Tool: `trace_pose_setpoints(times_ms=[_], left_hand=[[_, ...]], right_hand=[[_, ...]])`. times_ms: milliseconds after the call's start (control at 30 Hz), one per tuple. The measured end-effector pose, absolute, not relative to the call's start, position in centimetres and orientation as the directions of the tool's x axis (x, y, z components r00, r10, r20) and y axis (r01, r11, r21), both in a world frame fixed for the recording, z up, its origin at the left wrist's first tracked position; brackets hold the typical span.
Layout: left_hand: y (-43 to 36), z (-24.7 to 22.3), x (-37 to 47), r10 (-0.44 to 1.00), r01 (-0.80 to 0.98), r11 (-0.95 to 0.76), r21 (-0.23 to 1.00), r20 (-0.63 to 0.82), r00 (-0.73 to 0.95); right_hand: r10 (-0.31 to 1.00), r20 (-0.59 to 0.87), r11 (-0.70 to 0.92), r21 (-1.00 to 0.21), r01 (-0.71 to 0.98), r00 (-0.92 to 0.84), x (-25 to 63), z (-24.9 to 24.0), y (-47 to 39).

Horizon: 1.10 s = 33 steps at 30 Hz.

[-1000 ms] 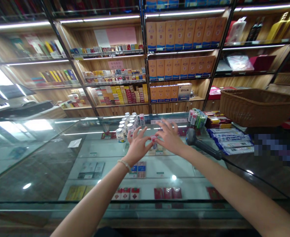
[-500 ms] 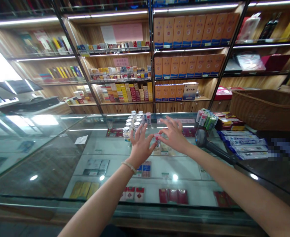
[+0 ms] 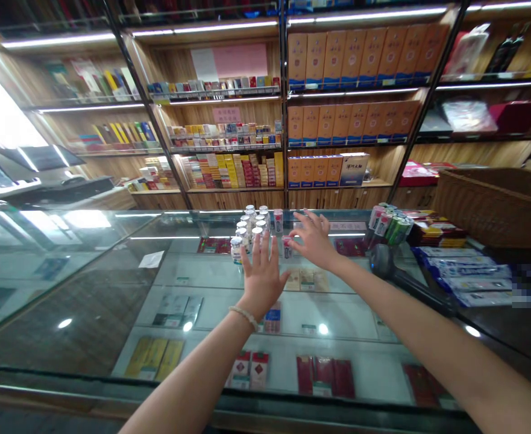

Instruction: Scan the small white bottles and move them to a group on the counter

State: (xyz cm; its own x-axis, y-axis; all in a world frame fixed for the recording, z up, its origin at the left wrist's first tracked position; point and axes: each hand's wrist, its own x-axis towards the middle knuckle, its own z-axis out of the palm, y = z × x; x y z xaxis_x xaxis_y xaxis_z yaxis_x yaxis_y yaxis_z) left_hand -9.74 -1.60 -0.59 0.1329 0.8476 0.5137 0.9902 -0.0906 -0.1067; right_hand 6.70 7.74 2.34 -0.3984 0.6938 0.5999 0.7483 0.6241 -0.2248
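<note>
My right hand [image 3: 314,241] has its thumb and a finger at the top of a small clear cylinder with a pink top [image 3: 287,248], pinching it; the other fingers are spread. The cylinder is upright at the glass counter top. My left hand [image 3: 264,271] is open, palm down, fingers stretched forward, just left of that cylinder. A second pink-topped cylinder [image 3: 278,220] stands farther back. To its left, several small bottles with white lids [image 3: 242,232] stand in rows, partly hidden by my left fingertips.
A black handheld scanner [image 3: 385,263] lies right of my right hand, its cable running right. Behind it are pink and green cylinders [image 3: 398,229]. Blue-and-white packets [image 3: 466,268] and a wicker basket [image 3: 495,208] are at the right. Paper [image 3: 151,260] lies left; packs show beneath the glass counter [image 3: 256,337].
My left hand has drawn away from the pink-topped cylinder and opened. My right hand has moved the cylinder slightly back and left, toward the other standing one. The view has shifted a little.
</note>
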Motion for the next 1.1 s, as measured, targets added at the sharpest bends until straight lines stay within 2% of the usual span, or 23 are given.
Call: trace_pose_setpoints(times_ms=[300,733,1100], left_hand=[[-1.5,-0.7,-9.7,0.858,0.985,-0.113,-0.127,0.487,0.161],[-1.6,-0.9,-9.8,0.871,0.983,-0.125,-0.135,0.459,0.174],[-1.8,-0.9,-9.7,0.872,0.984,-0.132,-0.117,0.458,0.172]], right_hand=[[0.695,0.625,0.600,-0.232,0.766,-0.356,4.7,2.0,11.5],[0.564,0.745,0.601,-0.072,0.796,-0.358,2.5,0.3,14.5],[0.524,0.790,0.596,-0.073,0.800,-0.318,2.1,-1.5,15.0]])
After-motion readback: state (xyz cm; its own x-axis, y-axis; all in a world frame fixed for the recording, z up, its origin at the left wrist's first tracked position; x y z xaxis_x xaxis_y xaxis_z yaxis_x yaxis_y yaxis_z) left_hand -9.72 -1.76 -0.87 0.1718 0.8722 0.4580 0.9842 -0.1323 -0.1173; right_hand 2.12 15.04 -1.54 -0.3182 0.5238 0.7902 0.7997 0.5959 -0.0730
